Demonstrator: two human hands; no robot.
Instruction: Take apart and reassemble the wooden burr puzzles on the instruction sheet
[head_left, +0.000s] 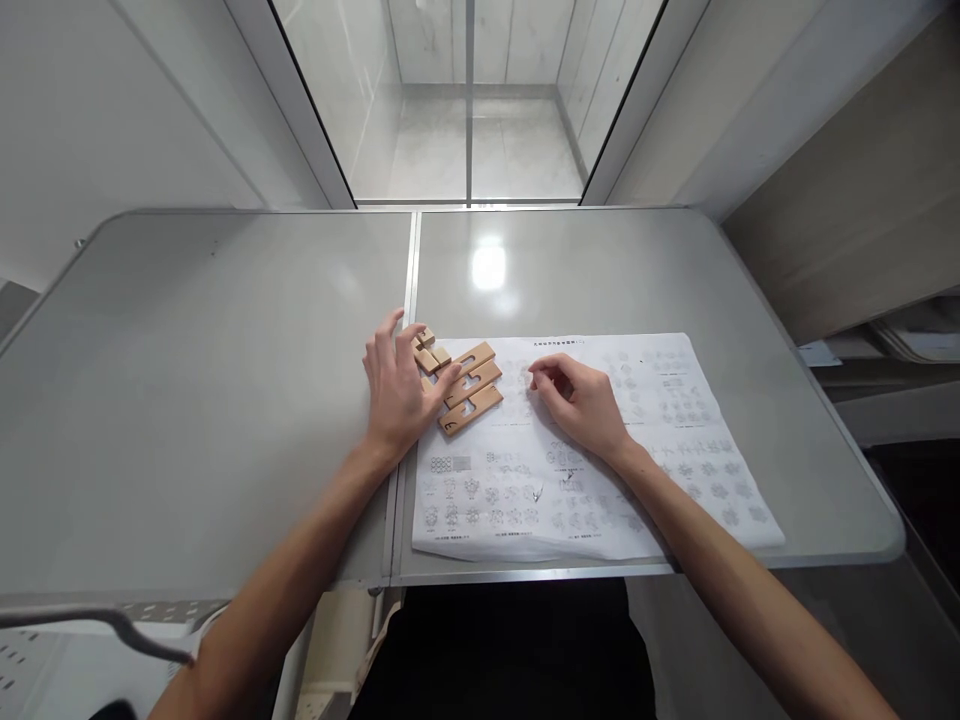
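Note:
Several flat notched wooden puzzle pieces (469,385) lie side by side near the top left corner of a printed diagram sheet (600,470) on a grey table (210,400). My left hand (396,388) rests flat beside them with its fingers spread, the thumb touching the pieces' left ends. My right hand (579,400) lies on the sheet to the right of the pieces, fingers curled inward with the tips pressed together near the paper; I cannot make out anything in them.
A seam (407,330) divides the table into two panels. Behind the table stands a glass partition (465,100). Stacked papers (915,345) sit on a shelf at the right. A metal rod (112,630) shows at the lower left.

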